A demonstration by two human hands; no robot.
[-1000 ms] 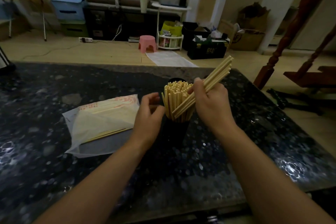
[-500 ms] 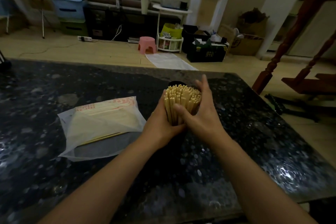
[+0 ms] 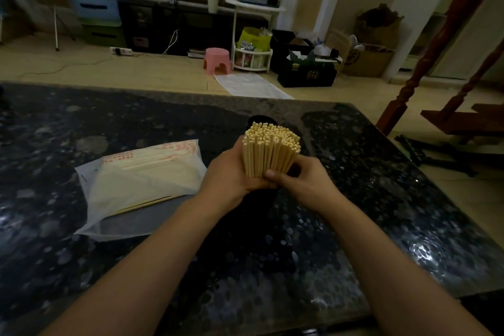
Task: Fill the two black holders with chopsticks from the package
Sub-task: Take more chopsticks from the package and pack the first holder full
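Chopsticks, a dense upright bundle of pale bamboo sticks (image 3: 268, 151), stood in the near black cylindrical holder (image 3: 259, 199) on the dark speckled stone table (image 3: 381, 199), square ends up. Left hand (image 3: 231, 172) curled round the bundle's left side; right hand (image 3: 302, 180) wrapped the right side, thumb across the front low on the sticks, so both hands clamped the bundle together. Sticks likely light, stiff, smooth, prone to slide past one another and splay; judged best held low near the rim, squeezed from both sides. Holder probably light too, could tip if the bundle leaned.

Translucent plastic package with red print (image 3: 141, 185) lay flat left of the hands, just beside the left wrist, one stick poking out its near edge; remaining count unreadable. Near holder mostly hidden by hands and dim light, rim not visible. Second black holder (image 3: 260, 119) showed only as a dark rim behind the bundle; contents could not be told.
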